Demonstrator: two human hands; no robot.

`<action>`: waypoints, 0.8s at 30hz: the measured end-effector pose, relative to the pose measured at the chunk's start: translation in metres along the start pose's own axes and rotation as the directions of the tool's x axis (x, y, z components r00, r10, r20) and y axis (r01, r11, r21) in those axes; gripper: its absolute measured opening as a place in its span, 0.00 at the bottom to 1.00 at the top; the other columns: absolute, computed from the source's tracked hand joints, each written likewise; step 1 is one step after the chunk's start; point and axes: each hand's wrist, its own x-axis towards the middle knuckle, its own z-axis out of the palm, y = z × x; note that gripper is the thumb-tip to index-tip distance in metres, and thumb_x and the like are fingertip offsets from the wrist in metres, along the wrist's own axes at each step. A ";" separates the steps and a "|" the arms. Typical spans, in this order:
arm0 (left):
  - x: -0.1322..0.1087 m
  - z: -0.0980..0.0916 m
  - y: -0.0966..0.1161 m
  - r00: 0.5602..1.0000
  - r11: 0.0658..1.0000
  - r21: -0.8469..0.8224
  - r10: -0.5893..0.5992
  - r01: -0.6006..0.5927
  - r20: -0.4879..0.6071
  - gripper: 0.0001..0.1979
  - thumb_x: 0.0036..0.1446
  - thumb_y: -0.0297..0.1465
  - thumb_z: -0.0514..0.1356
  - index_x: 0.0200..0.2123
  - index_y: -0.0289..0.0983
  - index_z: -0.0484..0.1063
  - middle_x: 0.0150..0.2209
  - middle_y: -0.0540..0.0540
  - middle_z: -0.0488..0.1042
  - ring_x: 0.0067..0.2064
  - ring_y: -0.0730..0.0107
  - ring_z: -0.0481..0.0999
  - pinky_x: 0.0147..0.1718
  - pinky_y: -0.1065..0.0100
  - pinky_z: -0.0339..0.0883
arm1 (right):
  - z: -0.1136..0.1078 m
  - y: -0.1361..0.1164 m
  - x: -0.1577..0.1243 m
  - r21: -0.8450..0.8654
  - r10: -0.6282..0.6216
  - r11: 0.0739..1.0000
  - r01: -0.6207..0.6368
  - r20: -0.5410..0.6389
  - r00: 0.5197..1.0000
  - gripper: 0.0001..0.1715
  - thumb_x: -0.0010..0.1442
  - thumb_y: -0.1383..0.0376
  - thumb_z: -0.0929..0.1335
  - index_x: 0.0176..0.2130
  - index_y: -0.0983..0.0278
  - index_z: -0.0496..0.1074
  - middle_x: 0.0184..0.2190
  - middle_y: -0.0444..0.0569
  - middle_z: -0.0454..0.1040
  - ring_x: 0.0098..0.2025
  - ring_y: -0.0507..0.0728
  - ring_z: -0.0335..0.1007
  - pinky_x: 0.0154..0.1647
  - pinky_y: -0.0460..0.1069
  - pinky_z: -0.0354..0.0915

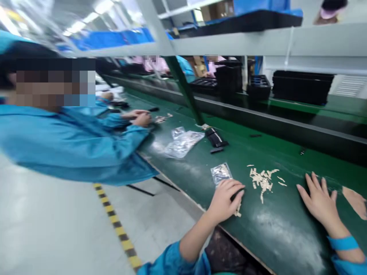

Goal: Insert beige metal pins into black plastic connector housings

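My left hand (226,200) rests at the bench's near edge, its fingers curled together and the thumb facing them. A dark patch shows between thumb and fingers, too unclear to name. Small beige strips stick out under this hand, and a clear plastic bag (221,173) with small contents lies just beyond its fingers. My right hand (319,198) lies palm down on the green bench top (275,233), fingers spread, holding nothing. Between both hands is a loose pile of beige strips (262,179). A tan flat piece (355,202) lies to the right of my right hand.
Crumpled clear bags (185,144) and a black pouch-like item (215,137) lie farther left on the bench. A green post (185,89) rises behind them. A co-worker in a blue jacket (86,141) sits at left, hands on the bench. Black trays (302,87) stand behind.
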 end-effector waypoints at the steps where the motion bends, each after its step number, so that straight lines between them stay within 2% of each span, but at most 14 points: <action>1: 0.001 0.000 -0.002 1.000 1.000 0.019 -0.014 0.014 -0.004 0.11 0.70 0.32 0.59 0.49 0.41 0.81 0.49 0.41 0.84 0.52 0.55 0.82 0.58 0.50 0.70 | 0.005 0.005 0.004 0.007 -0.015 1.000 0.015 -0.003 1.000 0.47 0.72 0.40 0.50 0.75 0.64 0.56 0.78 0.53 0.46 0.78 0.79 0.39 0.68 0.84 0.44; 5: 0.007 -0.006 -0.016 1.000 0.999 0.039 -0.008 0.007 0.019 0.12 0.72 0.33 0.60 0.54 0.39 0.78 0.55 0.40 0.82 0.57 0.54 0.80 0.62 0.44 0.66 | 0.014 0.025 0.018 0.047 -0.038 0.998 0.039 -0.009 0.999 0.50 0.69 0.37 0.51 0.73 0.63 0.60 0.77 0.55 0.49 0.77 0.80 0.41 0.68 0.84 0.43; 7: 0.011 -0.014 -0.027 0.998 0.999 0.017 0.036 -0.037 0.055 0.12 0.71 0.35 0.62 0.53 0.37 0.78 0.54 0.41 0.81 0.56 0.55 0.80 0.61 0.44 0.67 | 0.006 0.027 0.019 0.086 -0.013 0.996 0.018 -0.058 0.998 0.50 0.66 0.36 0.55 0.70 0.63 0.66 0.75 0.59 0.56 0.75 0.83 0.46 0.66 0.86 0.45; 9: 0.014 -0.025 -0.037 0.992 0.996 -0.024 0.089 -0.087 0.084 0.12 0.71 0.35 0.62 0.51 0.36 0.78 0.52 0.41 0.81 0.55 0.55 0.79 0.60 0.45 0.67 | -0.011 0.017 0.008 0.175 -0.013 0.983 0.046 -0.189 0.982 0.47 0.62 0.36 0.58 0.62 0.64 0.75 0.68 0.65 0.68 0.71 0.85 0.55 0.64 0.83 0.52; 11: 0.014 -0.034 -0.043 0.985 0.989 -0.079 0.136 -0.128 0.105 0.11 0.71 0.32 0.60 0.50 0.36 0.80 0.50 0.39 0.82 0.54 0.53 0.78 0.59 0.46 0.66 | -0.030 -0.006 -0.016 0.300 -0.117 0.927 0.223 -0.335 0.935 0.40 0.63 0.39 0.61 0.50 0.68 0.80 0.54 0.70 0.78 0.62 0.82 0.68 0.61 0.76 0.62; 13: 0.013 -0.040 -0.046 0.968 0.973 -0.150 0.199 -0.176 0.154 0.11 0.70 0.33 0.59 0.48 0.38 0.81 0.47 0.39 0.82 0.52 0.51 0.77 0.57 0.46 0.63 | -0.040 -0.041 -0.044 0.284 -0.182 0.918 0.277 -0.320 0.930 0.30 0.67 0.44 0.62 0.44 0.62 0.81 0.45 0.60 0.82 0.52 0.71 0.76 0.58 0.66 0.68; 16: 0.008 -0.046 -0.045 0.906 0.930 -0.265 0.325 -0.254 0.271 0.09 0.66 0.37 0.65 0.46 0.43 0.82 0.43 0.44 0.81 0.50 0.54 0.76 0.53 0.52 0.64 | -0.035 -0.103 -0.078 0.279 -0.303 0.895 0.347 -0.190 0.934 0.14 0.68 0.51 0.69 0.42 0.53 0.82 0.40 0.47 0.83 0.46 0.61 0.76 0.52 0.55 0.70; 17: 0.007 -0.046 -0.043 0.886 0.920 -0.287 0.352 -0.267 0.302 0.09 0.65 0.38 0.66 0.46 0.43 0.81 0.42 0.46 0.81 0.49 0.55 0.76 0.52 0.54 0.64 | -0.031 -0.122 -0.086 0.303 -0.381 0.864 0.403 -0.133 0.915 0.10 0.69 0.55 0.70 0.44 0.54 0.82 0.41 0.48 0.83 0.47 0.61 0.75 0.50 0.56 0.68; 19: 0.006 -0.046 -0.037 0.862 0.914 -0.299 0.371 -0.273 0.346 0.11 0.63 0.40 0.69 0.46 0.43 0.81 0.42 0.47 0.80 0.50 0.55 0.75 0.51 0.56 0.63 | -0.025 -0.153 -0.096 0.329 -0.420 0.844 0.423 -0.083 0.903 0.10 0.69 0.60 0.71 0.49 0.56 0.81 0.42 0.50 0.81 0.47 0.63 0.73 0.49 0.57 0.67; 21: 0.007 -0.044 -0.032 0.860 0.924 -0.281 0.353 -0.259 0.370 0.15 0.60 0.44 0.72 0.43 0.41 0.79 0.42 0.46 0.80 0.50 0.54 0.74 0.50 0.56 0.63 | -0.022 -0.174 -0.098 0.334 -0.429 0.845 0.417 -0.043 0.902 0.13 0.68 0.62 0.73 0.52 0.59 0.79 0.43 0.51 0.80 0.47 0.63 0.71 0.49 0.57 0.65; 24: 0.010 -0.041 -0.029 0.867 0.939 -0.257 0.315 -0.227 0.387 0.19 0.54 0.47 0.74 0.38 0.40 0.76 0.40 0.47 0.79 0.48 0.53 0.73 0.47 0.57 0.61 | -0.024 -0.186 -0.090 0.311 -0.483 0.837 0.450 0.033 0.875 0.09 0.66 0.62 0.75 0.47 0.59 0.79 0.41 0.50 0.78 0.46 0.63 0.69 0.47 0.56 0.63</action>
